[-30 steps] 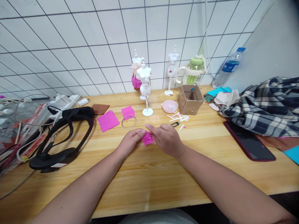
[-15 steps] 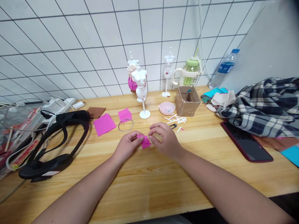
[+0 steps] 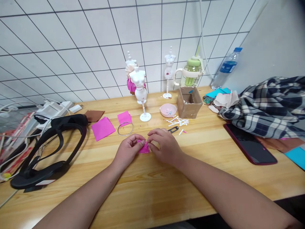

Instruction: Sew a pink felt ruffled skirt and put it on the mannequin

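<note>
Reaching in over the near edge of the wooden desk (image 3: 143,190) with both forearms, slanting inward to meet about midway between the desk's left and right ends. With the left hand (image 3: 128,149), curled nearly closed, gripping a folded pink piece (image 3: 144,149) with thumb on top and fingers bent behind. With the right hand (image 3: 165,147), half open, arching the fingers and bringing their tips near the thumb at the piece's right side (pinching it or merely touching, impossible to tell). Nearer to the desk's front edge than to its back one, right at the surface.

Beyond the left hand, toward the back edge: pink squares (image 3: 103,128) and a thin metal ring (image 3: 125,128). Near the back edge, three white mannequins (image 3: 141,92) on stands, then a pink dish (image 3: 168,110) of small beads and an open brown box (image 3: 189,106). At the left end, a black headset frame (image 3: 51,174) beside cables; toward the right end, a dark phone (image 3: 250,143) below a checked cloth (image 3: 267,106). In the back right corner, a leaning bottle (image 3: 227,68). Behind everything, a white tiled wall (image 3: 100,41) with dark grout lines.
</note>
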### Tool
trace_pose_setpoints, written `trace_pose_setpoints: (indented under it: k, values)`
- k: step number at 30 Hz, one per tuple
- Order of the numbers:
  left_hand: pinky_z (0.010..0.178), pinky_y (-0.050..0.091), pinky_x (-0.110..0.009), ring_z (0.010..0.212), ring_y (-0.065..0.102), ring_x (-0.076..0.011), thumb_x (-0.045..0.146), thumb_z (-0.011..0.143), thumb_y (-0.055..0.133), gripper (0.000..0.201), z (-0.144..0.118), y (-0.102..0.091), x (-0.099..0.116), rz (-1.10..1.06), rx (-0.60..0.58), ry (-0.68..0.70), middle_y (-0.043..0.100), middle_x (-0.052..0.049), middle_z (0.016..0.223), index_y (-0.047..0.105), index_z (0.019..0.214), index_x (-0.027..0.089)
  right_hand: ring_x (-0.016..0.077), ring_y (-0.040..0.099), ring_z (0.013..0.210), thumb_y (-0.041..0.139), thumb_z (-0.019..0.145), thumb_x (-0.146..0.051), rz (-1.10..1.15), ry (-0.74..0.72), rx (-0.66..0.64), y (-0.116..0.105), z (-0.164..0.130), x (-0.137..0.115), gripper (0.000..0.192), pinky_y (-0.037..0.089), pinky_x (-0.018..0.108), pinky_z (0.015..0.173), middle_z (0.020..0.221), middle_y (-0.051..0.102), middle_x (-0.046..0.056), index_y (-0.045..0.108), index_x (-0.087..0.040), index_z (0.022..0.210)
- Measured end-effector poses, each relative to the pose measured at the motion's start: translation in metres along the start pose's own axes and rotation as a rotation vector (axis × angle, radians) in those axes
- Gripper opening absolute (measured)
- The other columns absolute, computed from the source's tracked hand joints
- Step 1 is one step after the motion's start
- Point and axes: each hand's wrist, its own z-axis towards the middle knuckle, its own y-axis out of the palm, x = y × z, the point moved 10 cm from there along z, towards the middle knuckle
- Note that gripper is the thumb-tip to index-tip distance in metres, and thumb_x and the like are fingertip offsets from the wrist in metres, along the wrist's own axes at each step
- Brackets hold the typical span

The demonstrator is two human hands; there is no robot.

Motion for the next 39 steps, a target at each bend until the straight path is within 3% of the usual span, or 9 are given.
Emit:
trace_pose_setpoints:
  k: [7, 12, 17, 22, 26, 29, 33, 36, 39]
  values:
    - [0.056, 0.034, -0.020, 0.058, 0.047, -0.0085, 0.037, 0.074, 0.072, 0.027, -0.002, 0.000, 0.003, -0.088, 0.028, -0.003, 0.057, 0.004, 0.067, 0.060, 0.087, 0.016, 0.0209, 0.058, 0.097, 0.058, 0.089, -0.024, -0.084, -0.002, -0.022, 0.002, -0.001, -0.003, 0.010, 0.041, 0.036, 0.087, 0.108, 0.067, 0.005, 0.068, -0.021, 0.090]
    - [0.061, 0.039, -0.020, 0.064, 0.053, -0.0090, 0.035, 0.072, 0.076, 0.029, -0.002, 0.002, 0.005, -0.158, 0.020, -0.011, 0.061, 0.004, 0.070, 0.058, 0.086, 0.018, 0.0204, 0.057, 0.095, 0.056, 0.091, -0.024, -0.138, -0.021, -0.041, 0.001, 0.000, -0.008, 0.011, 0.040, 0.035, 0.086, 0.108, 0.068, 0.004, 0.067, -0.020, 0.090]
    - [0.053, 0.035, -0.019, 0.055, 0.048, -0.0069, 0.040, 0.074, 0.075, 0.029, -0.004, 0.003, 0.006, -0.182, 0.009, -0.022, 0.059, 0.006, 0.065, 0.059, 0.087, 0.018, 0.0205, 0.057, 0.094, 0.052, 0.094, -0.025, -0.194, -0.044, -0.052, 0.001, 0.000, -0.011, 0.016, 0.037, 0.036, 0.083, 0.108, 0.068, 0.005, 0.067, -0.020, 0.092]
    - [0.069, 0.045, -0.022, 0.071, 0.060, -0.0110, 0.035, 0.069, 0.079, 0.033, -0.004, 0.004, 0.010, -0.191, 0.014, 0.009, 0.065, 0.002, 0.075, 0.059, 0.088, 0.018, 0.0201, 0.057, 0.095, 0.053, 0.093, -0.025, -0.212, -0.049, -0.059, 0.002, 0.000, -0.012, 0.015, 0.037, 0.036, 0.082, 0.108, 0.068, 0.005, 0.068, -0.020, 0.092]
    - [0.066, 0.045, -0.023, 0.066, 0.060, -0.0110, 0.032, 0.069, 0.079, 0.038, -0.003, 0.004, 0.009, -0.224, -0.004, 0.008, 0.067, 0.003, 0.074, 0.052, 0.093, 0.019, 0.0200, 0.059, 0.094, 0.057, 0.091, -0.024, -0.127, -0.027, -0.049, 0.002, 0.000, -0.009, 0.012, 0.039, 0.035, 0.083, 0.106, 0.069, 0.005, 0.069, -0.020, 0.091]
    - [0.057, 0.041, -0.021, 0.060, 0.059, -0.0105, 0.030, 0.068, 0.080, 0.044, -0.003, 0.004, 0.008, -0.243, -0.016, -0.001, 0.068, 0.004, 0.073, 0.047, 0.097, 0.022, 0.0183, 0.060, 0.092, 0.062, 0.087, -0.023, 0.049, 0.044, -0.004, 0.000, 0.001, 0.001, 0.008, 0.043, 0.032, 0.082, 0.100, 0.069, 0.004, 0.069, -0.020, 0.089]
    - [0.058, 0.041, -0.021, 0.061, 0.059, -0.0113, 0.030, 0.068, 0.079, 0.046, -0.003, 0.003, 0.009, -0.234, -0.014, 0.006, 0.068, 0.005, 0.072, 0.044, 0.098, 0.022, 0.0121, 0.055, 0.067, 0.067, 0.080, -0.021, 0.266, 0.296, 0.042, 0.001, -0.001, 0.032, 0.020, 0.046, 0.027, 0.067, 0.093, 0.069, 0.002, 0.069, -0.019, 0.099]
    - [0.059, 0.040, -0.020, 0.062, 0.059, -0.0104, 0.029, 0.069, 0.079, 0.044, -0.003, 0.003, 0.009, -0.216, -0.010, 0.007, 0.068, 0.005, 0.073, 0.044, 0.097, 0.022, 0.0093, 0.049, 0.057, 0.065, 0.079, -0.026, 0.390, 0.418, 0.000, 0.010, -0.004, 0.046, 0.021, 0.043, 0.025, 0.060, 0.084, 0.068, 0.001, 0.071, -0.018, 0.098]
    - [0.058, 0.040, -0.020, 0.060, 0.058, -0.0095, 0.029, 0.070, 0.078, 0.043, -0.004, 0.004, 0.009, -0.209, -0.016, 0.002, 0.068, 0.005, 0.073, 0.044, 0.097, 0.022, 0.0097, 0.048, 0.058, 0.067, 0.078, -0.033, 0.424, 0.416, -0.091, 0.021, -0.005, 0.044, 0.018, 0.040, 0.024, 0.057, 0.075, 0.064, 0.000, 0.073, -0.019, 0.088]
